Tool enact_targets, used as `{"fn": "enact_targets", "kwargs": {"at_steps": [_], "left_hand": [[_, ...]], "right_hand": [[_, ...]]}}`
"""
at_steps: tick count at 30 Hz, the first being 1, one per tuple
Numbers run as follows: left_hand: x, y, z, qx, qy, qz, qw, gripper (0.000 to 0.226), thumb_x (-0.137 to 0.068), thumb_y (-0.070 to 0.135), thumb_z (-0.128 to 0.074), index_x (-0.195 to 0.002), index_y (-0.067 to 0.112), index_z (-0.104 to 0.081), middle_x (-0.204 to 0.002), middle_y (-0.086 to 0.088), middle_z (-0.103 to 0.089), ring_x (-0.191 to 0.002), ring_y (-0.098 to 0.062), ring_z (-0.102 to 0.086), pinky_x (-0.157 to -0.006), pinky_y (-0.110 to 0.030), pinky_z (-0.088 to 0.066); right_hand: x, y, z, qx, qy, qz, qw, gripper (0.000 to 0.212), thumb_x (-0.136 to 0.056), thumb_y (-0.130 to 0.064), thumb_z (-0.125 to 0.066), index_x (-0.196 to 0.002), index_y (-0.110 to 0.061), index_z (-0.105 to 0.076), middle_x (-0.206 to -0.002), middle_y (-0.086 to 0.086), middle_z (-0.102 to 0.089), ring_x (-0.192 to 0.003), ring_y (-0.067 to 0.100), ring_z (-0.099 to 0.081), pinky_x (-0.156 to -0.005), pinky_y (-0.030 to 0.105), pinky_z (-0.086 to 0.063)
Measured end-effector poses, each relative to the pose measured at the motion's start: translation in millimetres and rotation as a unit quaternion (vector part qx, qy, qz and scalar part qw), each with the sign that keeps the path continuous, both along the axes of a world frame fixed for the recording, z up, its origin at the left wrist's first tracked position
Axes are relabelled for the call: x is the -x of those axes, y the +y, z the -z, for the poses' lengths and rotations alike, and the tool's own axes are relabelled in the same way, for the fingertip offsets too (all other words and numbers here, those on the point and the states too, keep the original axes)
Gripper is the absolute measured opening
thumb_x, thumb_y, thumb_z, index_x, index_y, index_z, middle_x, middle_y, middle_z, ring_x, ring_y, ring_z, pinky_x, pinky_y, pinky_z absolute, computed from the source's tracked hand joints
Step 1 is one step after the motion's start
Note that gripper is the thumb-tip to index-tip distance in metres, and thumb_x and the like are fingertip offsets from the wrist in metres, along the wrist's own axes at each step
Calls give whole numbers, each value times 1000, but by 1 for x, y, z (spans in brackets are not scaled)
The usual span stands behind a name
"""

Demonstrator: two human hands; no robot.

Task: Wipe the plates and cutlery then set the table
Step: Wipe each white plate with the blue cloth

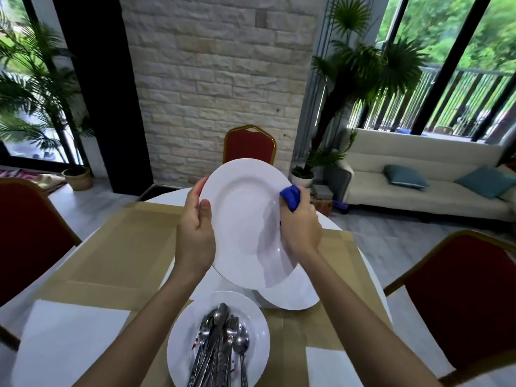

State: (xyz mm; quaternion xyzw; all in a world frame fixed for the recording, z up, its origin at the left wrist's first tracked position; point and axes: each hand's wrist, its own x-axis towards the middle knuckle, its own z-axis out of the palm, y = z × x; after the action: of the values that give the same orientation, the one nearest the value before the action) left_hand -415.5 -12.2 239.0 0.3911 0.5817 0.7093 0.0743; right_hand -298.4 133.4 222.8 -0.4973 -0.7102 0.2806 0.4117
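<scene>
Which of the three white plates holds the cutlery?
The nearest plate, at the bottom of the view, holds the cutlery. The raised plate being wiped with the blue cloth and the plate lying beneath it show none.

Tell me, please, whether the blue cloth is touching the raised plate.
Touching. The head view shows the blue cloth, gripped in the right hand, pressed against the plate's right rim.
</scene>
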Motion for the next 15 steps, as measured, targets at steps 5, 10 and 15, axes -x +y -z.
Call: {"fn": "enact_targets", "kwargs": {"at_steps": [5,10,15], "left_hand": [[-33,6,8,4,32,-99,995,42,-102,33,-30,-144,31,-32,-129,13,-53,-102,10,-54,-77,-1,-41],[-60,-2,17,16,49,-26,998,53,-91,53,-39,-140,48,-17,-142,16,-43,-119,-5,-54,-85,-18,-54],[-3,-8,-38,41,-109,168,979,49,-89,55,-48,-132,31,-45,-119,7,-64,-105,-11,-61,-76,-29,-53]], "right_hand": [[9,-18,29,294,199,0,935,14,-90,-38,-56,-98,-37,-45,-92,-2,-62,-82,22,-59,-78,37,-52],[13,-12,25,439,300,-91,842,26,-90,-31,-65,-114,-30,-54,-102,1,-66,-90,22,-63,-68,32,-53],[-21,25,-12,170,172,-221,945,27,-89,-16,-66,-112,-25,-55,-98,-7,-64,-91,10,-61,-77,22,-48]]}}
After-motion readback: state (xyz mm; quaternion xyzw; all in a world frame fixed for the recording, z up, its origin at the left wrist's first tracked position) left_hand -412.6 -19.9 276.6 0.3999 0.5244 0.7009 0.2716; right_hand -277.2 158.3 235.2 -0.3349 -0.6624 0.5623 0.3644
